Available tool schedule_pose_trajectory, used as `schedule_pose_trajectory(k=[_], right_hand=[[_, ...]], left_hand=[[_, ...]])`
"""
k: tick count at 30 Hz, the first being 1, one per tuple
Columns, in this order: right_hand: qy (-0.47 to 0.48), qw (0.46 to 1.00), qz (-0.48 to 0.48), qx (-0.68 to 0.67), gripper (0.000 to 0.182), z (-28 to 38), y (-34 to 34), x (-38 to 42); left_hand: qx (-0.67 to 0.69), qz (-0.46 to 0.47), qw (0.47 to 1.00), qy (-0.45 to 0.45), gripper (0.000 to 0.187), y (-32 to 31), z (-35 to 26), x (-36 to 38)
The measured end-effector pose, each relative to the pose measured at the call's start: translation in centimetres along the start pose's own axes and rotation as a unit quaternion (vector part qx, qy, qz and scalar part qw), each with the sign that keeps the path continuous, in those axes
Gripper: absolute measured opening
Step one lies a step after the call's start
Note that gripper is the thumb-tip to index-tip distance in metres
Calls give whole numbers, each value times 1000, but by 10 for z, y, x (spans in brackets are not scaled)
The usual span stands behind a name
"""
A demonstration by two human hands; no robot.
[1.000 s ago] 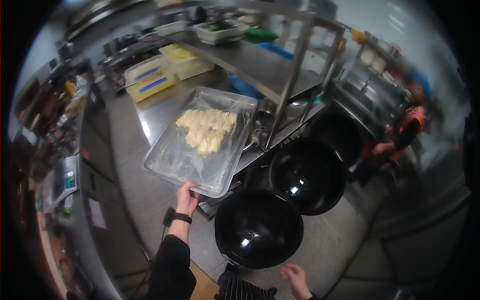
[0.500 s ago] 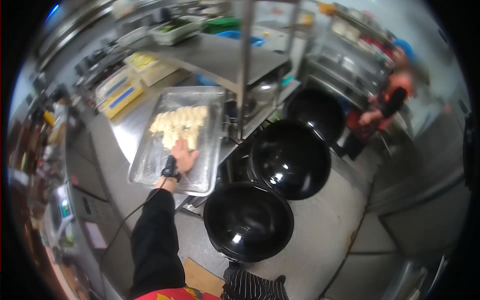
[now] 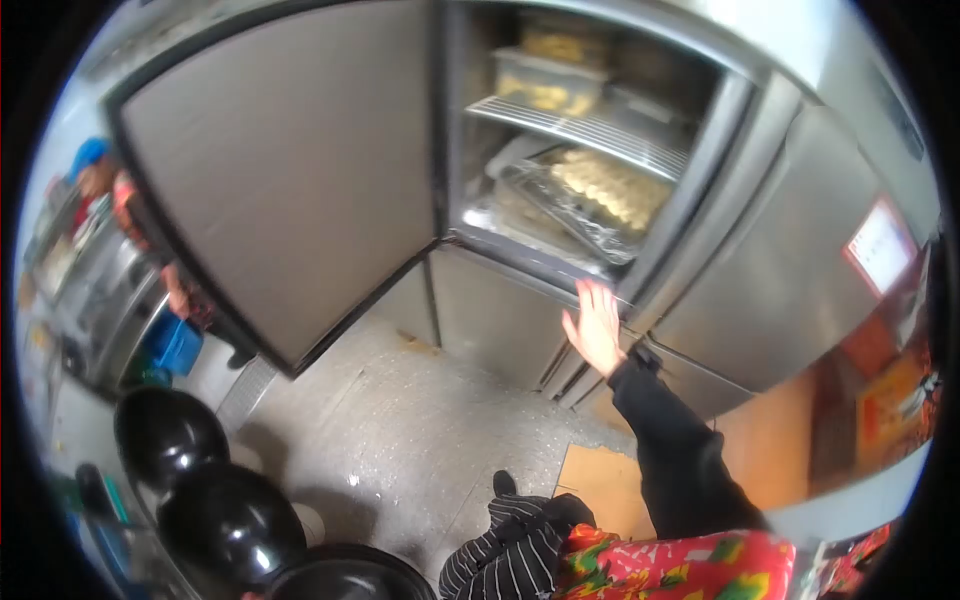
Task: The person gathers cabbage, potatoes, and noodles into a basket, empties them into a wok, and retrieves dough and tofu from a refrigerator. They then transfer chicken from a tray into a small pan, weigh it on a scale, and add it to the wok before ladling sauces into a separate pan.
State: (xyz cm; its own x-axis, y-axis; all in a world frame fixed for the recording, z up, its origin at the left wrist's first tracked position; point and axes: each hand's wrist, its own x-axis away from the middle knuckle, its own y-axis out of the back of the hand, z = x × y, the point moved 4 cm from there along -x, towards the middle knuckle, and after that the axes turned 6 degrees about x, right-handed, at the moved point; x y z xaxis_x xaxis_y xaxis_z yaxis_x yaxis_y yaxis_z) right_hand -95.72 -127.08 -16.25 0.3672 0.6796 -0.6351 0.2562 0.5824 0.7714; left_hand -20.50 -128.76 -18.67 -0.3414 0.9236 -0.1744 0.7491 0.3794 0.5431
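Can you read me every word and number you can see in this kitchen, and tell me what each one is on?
None can be read.
White sheet with a red edge, on the steel door: faint marks, too small and blurred.
Orange panel at the far right: any writing is too blurred to read.

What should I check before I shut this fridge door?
1. Tray inside the fridge: ok, below the wire rack.
2. Tray lying level: cannot tell, the view is angled.
3. Dough pieces fully covered by plastic: cannot tell, too blurred.
4. Clear tub on the rack: ok, upright.
5. Right hand well away from the opening: not ok, fingers reach its lower edge.
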Motion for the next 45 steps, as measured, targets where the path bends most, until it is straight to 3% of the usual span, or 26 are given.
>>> schedule_pose_trajectory(k=[1,4,5,7,8,9,10,14,17,18,19,21,23,25,29,33,35,37,39,41,44,45], right_hand=[[0,999,-31,35,63,-15,-7,-23],[-8,996,-17,90,70,-71,-48,-82],[-4,995,-40,93,65,-89,-63,-96],[-40,993,43,106,44,-116,-101,-115],[-19,991,91,96,20,-125,-111,-119],[-24,991,92,99,20,-136,-118,-120],[-19,990,93,100,16,-140,-118,-119],[-33,990,101,97,12,-139,-117,-121],[-55,985,67,147,7,-121,-121,-126],[-62,982,85,157,7,-109,-124,-129],[-72,978,102,168,7,-98,-126,-132],[-92,982,87,141,12,-73,-133,-141],[-123,977,145,95,12,-54,-147,-161],[-170,961,203,73,13,-45,-175,-180],[-194,952,234,35,16,-52,-215,-236],[-185,947,244,97,34,-87,-243,-264],[-263,937,161,-165,58,-94,-187,-266],[-59,998,37,7,75,-91,-140,-253],[-39,996,64,52,57,-105,-152,-217],[13,981,151,119,45,-130,-178,-184],[42,988,107,103,35,-147,-189,-214],[28,988,116,96,33,-149,-195,-225]], left_hand=[[20,39,999,-30,27,-48,-16,2],[158,147,976,41,31,-184,-99,21],[162,173,970,47,34,-219,-122,29],[205,286,932,81,38,-272,-147,29],[163,294,942,10,38,-288,-175,29],[120,302,944,-62,37,-305,-200,30],[142,343,929,10,36,-328,-182,25],[204,366,904,85,35,-392,-187,7],[260,376,886,70,39,-454,-213,1],[303,380,870,83,28,-481,-227,5],[300,475,822,92,36,-527,-193,-4],[319,534,778,90,36,-588,-244,9],[353,583,727,82,34,-641,-292,18],[368,625,685,72,34,-681,-332,25],[373,710,595,52,33,-726,-377,29],[376,724,577,35,32,-750,-391,19],[381,714,583,65,32,-767,-389,12],[391,693,599,98,32,-789,-394,6],[412,656,615,149,31,-819,-411,1],[437,630,595,240,36,-866,-429,9],[456,577,563,377,41,-919,-490,19],[456,574,569,372,41,-919,-512,22]])
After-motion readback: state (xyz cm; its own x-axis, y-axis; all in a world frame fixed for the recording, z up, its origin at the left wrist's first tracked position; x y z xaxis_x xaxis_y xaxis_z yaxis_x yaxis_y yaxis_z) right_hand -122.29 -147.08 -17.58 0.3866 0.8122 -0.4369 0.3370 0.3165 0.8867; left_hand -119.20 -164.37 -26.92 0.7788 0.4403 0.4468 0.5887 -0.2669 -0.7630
